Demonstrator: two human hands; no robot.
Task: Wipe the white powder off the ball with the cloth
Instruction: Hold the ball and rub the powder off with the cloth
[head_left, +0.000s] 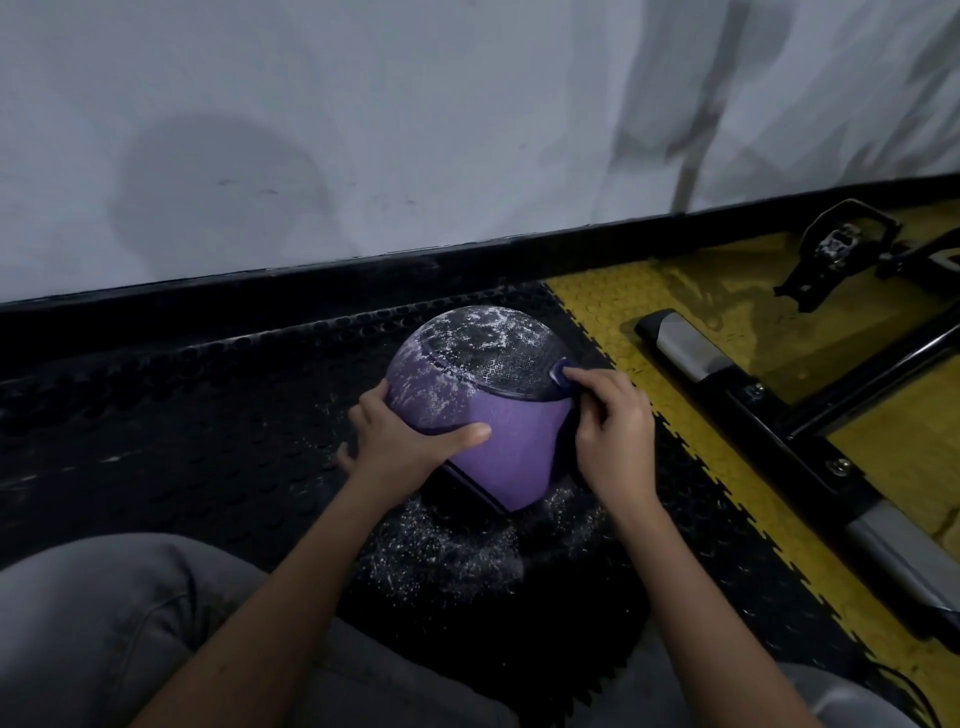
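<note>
Resting on the black studded floor mat (208, 415), the ball (498, 364) sits between the two grips, touched by both. The left grip (400, 441) holds its left flank: the fingers curl round the side and the thumb lies flat across the clean purple panel that faces the person. The right grip (613, 431) is against the ball's right shoulder, its fingers bent and its fingertip pressing a small dark blue fold of cloth (560, 375) onto the surface; most of the cloth is hidden under that grip, so how much of it is held cannot be told. Just beyond the right grip's fingertip, the black top panel of the ball is speckled with white powder, and more powder clings to the purple patch just above the left grip's fingers. Loose powder (457, 551) lies scattered on the mat below both wrists, nearer the person than the ball. Outside the right grip, yellow floor tiles (623, 312) join the black mat, and a black and silver machine frame (779, 415) with a pedal (836, 244) stands on them, well apart from it. Past both grips rises a white wall (415, 130). A grey trouser knee (104, 623) shows beneath the left forearm.
</note>
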